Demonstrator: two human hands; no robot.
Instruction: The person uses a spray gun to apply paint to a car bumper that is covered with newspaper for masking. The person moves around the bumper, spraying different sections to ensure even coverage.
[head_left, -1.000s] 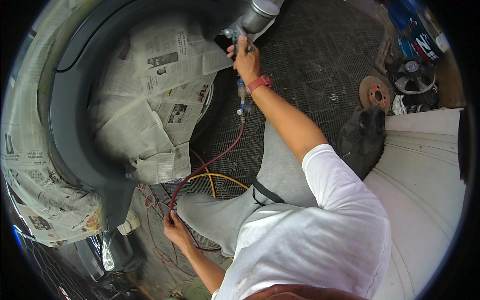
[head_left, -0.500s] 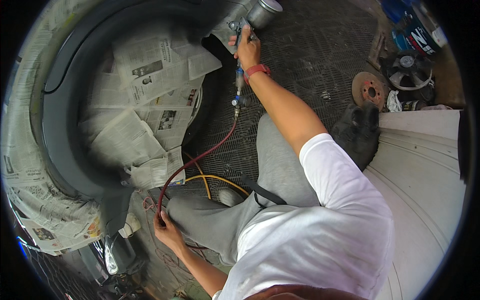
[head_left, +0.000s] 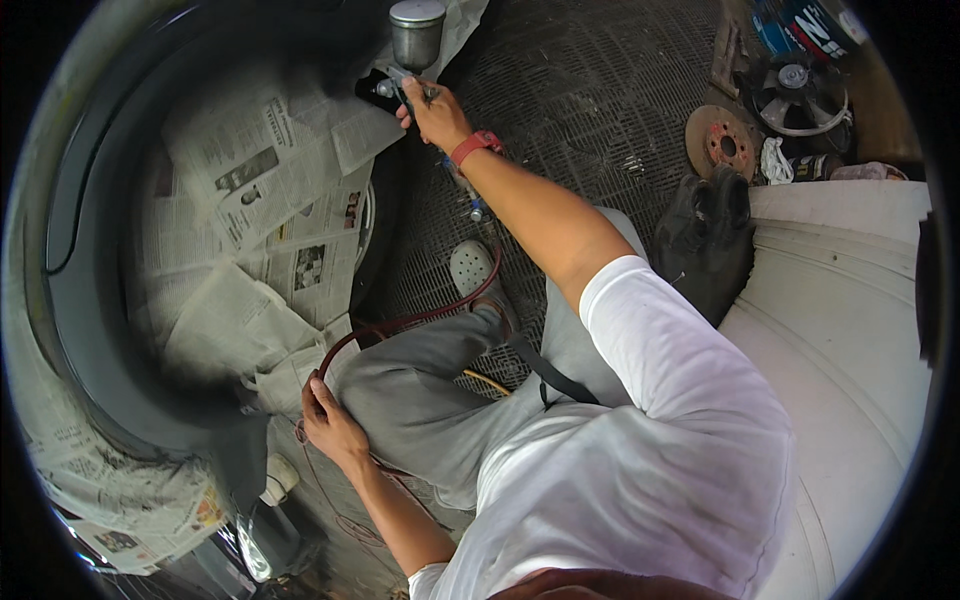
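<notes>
My right hand (head_left: 430, 110) grips a spray gun (head_left: 398, 85) with a metal paint cup (head_left: 417, 38) on top, beside the upper right part of the dark grey wheel-arch trim (head_left: 85, 260). Below my right hand, fittings (head_left: 477, 208) join the gun to a red hose (head_left: 430, 313). My left hand (head_left: 335, 425) is closed on that hose, lower down by my bent knee. Newspaper sheets (head_left: 262, 220) cover the wheel inside the arch; more paper (head_left: 100, 480) masks the bodywork around the trim.
A ridged mat (head_left: 560, 90) covers the floor, with my clog-shod foot (head_left: 470, 268) on it. At right lie a rusty brake disc (head_left: 705, 140), a fan (head_left: 793, 105), blue containers (head_left: 800, 30), dark objects (head_left: 700, 250) and a white panel (head_left: 830, 330).
My right hand and the spray gun have moved left and a little down, the cup now upright. My left hand has shifted left and up. My foot has come into view on the mat.
</notes>
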